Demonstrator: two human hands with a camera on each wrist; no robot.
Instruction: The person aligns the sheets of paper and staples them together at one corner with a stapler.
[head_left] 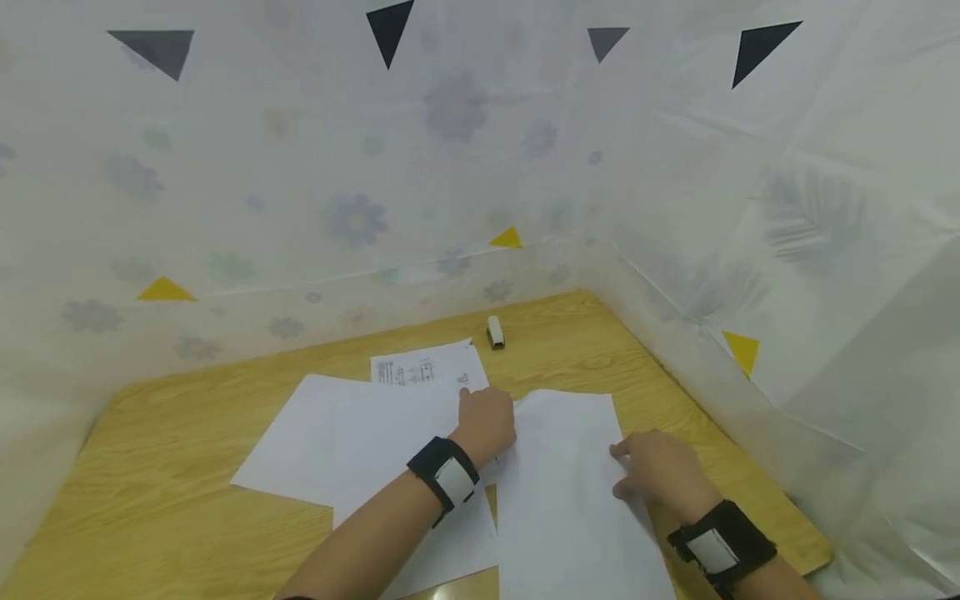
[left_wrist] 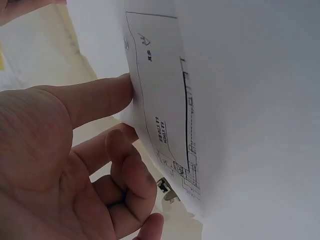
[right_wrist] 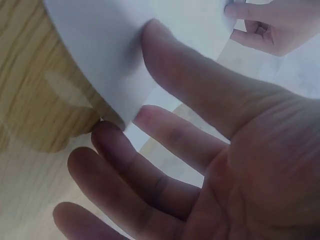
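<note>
A white sheet point(head_left: 562, 492) lies at the front right of the wooden table point(head_left: 172, 467). My right hand point(head_left: 651, 471) holds its right edge. In the right wrist view the thumb point(right_wrist: 170, 55) lies on top of the sheet point(right_wrist: 95, 40) and the fingers point(right_wrist: 125, 160) reach under its edge. My left hand point(head_left: 487, 421) pinches the sheet's far left corner. The left wrist view has the thumb point(left_wrist: 95, 97) against the edge of a paper point(left_wrist: 250, 100) that bears a printed drawing, with the fingers point(left_wrist: 130, 170) curled below.
Other blank sheets point(head_left: 337, 433) overlap to the left, and a printed sheet point(head_left: 423, 367) lies behind them. A small white stapler point(head_left: 495, 332) sits near the back. Flower-patterned plastic curtains point(head_left: 360, 217) wall in the table at the back and the right.
</note>
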